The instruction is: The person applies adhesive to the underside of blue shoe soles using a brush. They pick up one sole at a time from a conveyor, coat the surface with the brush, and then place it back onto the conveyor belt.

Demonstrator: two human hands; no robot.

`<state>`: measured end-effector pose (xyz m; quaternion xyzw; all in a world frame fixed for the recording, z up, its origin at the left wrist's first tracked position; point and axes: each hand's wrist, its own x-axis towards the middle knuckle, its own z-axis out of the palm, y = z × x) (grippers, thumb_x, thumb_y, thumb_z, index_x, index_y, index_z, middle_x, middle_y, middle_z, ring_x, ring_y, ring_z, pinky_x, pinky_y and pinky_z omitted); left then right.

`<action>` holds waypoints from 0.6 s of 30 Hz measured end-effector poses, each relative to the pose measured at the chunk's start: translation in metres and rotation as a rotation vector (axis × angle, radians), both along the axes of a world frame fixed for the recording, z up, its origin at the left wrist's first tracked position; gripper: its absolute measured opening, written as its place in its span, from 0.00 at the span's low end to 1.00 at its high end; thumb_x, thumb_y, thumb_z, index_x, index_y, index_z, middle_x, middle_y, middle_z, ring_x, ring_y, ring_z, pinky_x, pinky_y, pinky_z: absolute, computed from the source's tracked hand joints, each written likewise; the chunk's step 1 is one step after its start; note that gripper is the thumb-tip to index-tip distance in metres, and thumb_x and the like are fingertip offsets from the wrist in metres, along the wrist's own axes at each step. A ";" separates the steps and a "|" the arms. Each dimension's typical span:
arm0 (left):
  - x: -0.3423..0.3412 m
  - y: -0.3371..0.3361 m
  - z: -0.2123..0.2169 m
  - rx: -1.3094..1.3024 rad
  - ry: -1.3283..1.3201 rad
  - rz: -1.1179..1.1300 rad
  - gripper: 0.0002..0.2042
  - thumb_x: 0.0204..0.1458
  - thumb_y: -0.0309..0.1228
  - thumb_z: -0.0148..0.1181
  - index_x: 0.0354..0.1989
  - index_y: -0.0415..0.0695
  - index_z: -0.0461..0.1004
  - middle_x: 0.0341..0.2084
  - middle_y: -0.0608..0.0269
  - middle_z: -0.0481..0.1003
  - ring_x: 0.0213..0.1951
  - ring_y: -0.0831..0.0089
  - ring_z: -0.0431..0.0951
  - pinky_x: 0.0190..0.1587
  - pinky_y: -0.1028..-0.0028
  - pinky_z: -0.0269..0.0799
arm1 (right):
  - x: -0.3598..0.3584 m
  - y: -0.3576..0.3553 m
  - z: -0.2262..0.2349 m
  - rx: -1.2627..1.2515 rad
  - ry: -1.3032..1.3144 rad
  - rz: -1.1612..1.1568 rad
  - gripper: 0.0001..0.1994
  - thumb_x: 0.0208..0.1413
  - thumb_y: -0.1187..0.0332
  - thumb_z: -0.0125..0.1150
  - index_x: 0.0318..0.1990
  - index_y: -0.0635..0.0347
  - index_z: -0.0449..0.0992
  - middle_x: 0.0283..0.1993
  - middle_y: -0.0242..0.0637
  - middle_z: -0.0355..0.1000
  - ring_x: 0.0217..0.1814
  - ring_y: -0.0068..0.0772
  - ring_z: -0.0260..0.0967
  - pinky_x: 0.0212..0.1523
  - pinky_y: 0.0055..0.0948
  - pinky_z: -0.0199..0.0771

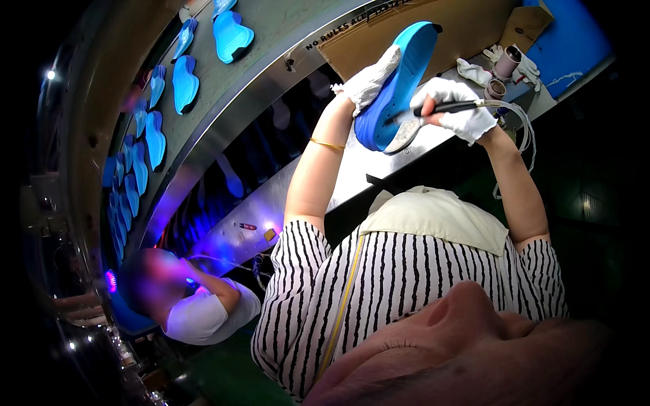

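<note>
My left hand, in a white knitted glove, grips a bright blue shoe sole by its left side and holds it tilted over the bench. The sole's rim looks darker blue near its lower end. My right hand wears a white glove with bare fingertips showing. Its fingers close around a brush with a black handle and pale bristles. The bristle end lies against the sole's lower part. Thin clear tubes trail from the handle's back end. A pale rounded shape shows partly behind the sole.
A curved conveyor at the left carries several blue soles. Beyond my hands are a cardboard box, pinkish pots, loose white gloves and a blue surface. A co-worker sits at the lower left beside the metal bench.
</note>
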<state>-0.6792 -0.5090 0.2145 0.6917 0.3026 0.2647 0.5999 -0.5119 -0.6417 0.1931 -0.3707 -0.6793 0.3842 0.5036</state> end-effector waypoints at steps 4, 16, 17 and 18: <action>-0.001 0.000 0.005 -0.161 -0.025 -0.026 0.32 0.52 0.60 0.50 0.50 0.41 0.70 0.35 0.58 0.75 0.32 0.75 0.76 0.37 0.74 0.75 | 0.008 0.002 -0.001 0.099 -0.160 -0.054 0.07 0.41 0.82 0.61 0.27 0.61 0.72 0.37 0.35 0.71 0.39 0.28 0.69 0.42 0.27 0.70; -0.042 -0.009 -0.016 -0.685 -0.728 -0.242 0.39 0.49 0.65 0.44 0.59 0.43 0.62 0.48 0.49 0.72 0.48 0.57 0.74 0.57 0.58 0.65 | 0.016 -0.030 0.019 0.087 0.009 -0.266 0.07 0.48 0.76 0.65 0.34 0.61 0.74 0.35 0.30 0.73 0.35 0.16 0.68 0.38 0.18 0.69; -0.045 -0.008 -0.027 -0.754 -0.665 -0.291 0.38 0.51 0.63 0.43 0.58 0.42 0.63 0.47 0.48 0.73 0.48 0.57 0.74 0.57 0.58 0.66 | 0.013 -0.029 0.016 0.032 0.029 -0.262 0.07 0.48 0.76 0.66 0.35 0.61 0.75 0.34 0.29 0.74 0.35 0.16 0.68 0.37 0.18 0.69; -0.047 -0.002 -0.048 -0.858 -0.739 -0.356 0.38 0.52 0.64 0.41 0.58 0.40 0.63 0.47 0.45 0.72 0.47 0.52 0.74 0.55 0.52 0.66 | 0.006 -0.030 0.012 0.060 0.045 -0.300 0.08 0.48 0.75 0.67 0.36 0.61 0.76 0.31 0.28 0.74 0.33 0.15 0.68 0.35 0.17 0.68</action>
